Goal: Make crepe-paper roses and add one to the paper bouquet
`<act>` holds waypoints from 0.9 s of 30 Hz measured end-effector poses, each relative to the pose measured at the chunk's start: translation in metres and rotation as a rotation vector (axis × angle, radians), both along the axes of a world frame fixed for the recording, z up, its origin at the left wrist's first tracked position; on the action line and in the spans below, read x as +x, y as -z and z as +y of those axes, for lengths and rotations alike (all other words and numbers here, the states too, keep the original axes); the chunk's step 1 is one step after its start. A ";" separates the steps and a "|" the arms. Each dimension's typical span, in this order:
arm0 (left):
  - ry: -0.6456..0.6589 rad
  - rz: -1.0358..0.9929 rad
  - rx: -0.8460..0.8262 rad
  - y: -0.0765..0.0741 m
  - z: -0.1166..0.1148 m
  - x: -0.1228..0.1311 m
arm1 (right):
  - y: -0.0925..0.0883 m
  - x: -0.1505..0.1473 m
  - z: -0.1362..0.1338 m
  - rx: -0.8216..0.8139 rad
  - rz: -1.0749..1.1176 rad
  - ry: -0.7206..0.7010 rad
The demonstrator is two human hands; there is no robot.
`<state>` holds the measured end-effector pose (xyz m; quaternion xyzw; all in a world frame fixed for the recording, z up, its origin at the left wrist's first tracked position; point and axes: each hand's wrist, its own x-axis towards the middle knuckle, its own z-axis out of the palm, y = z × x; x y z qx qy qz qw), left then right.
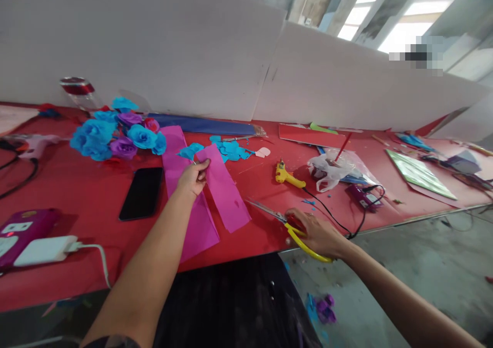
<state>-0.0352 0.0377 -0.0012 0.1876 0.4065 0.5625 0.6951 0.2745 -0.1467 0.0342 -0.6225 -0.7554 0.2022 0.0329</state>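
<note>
My left hand (pixel 195 177) pinches the upper left corner of a magenta paper strip (pixel 228 196), its fingers closed on it. Beneath that strip and to its left lies a larger magenta paper sheet (pixel 200 230) on the red table. My right hand (pixel 314 231) is wrapped round the yellow handles of a pair of scissors (pixel 269 210). The blades point left, just beside the strip's lower right edge. Several cut blue paper pieces (pixel 233 150) lie beyond my left hand, with a few pale pink petals (pixel 263 152) next to them.
Blue and purple paper flowers (pixel 98 137) stand at the left, behind a black phone (pixel 141 194). A yellow glue gun (pixel 288 175) lies right of centre, its cord running to a purple power strip (pixel 365 196). Nearby sits a plastic bag (pixel 325 172). The red table's front edge (pixel 231 259) is close to me.
</note>
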 end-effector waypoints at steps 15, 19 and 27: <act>0.003 -0.008 0.001 -0.001 0.000 0.000 | 0.002 -0.011 0.008 -0.094 -0.020 0.051; -0.002 -0.001 -0.005 -0.002 0.000 0.000 | -0.003 -0.009 0.004 -0.108 -0.026 0.024; -0.008 0.018 -0.032 -0.007 -0.002 0.000 | -0.012 0.010 -0.011 -0.111 -0.001 -0.038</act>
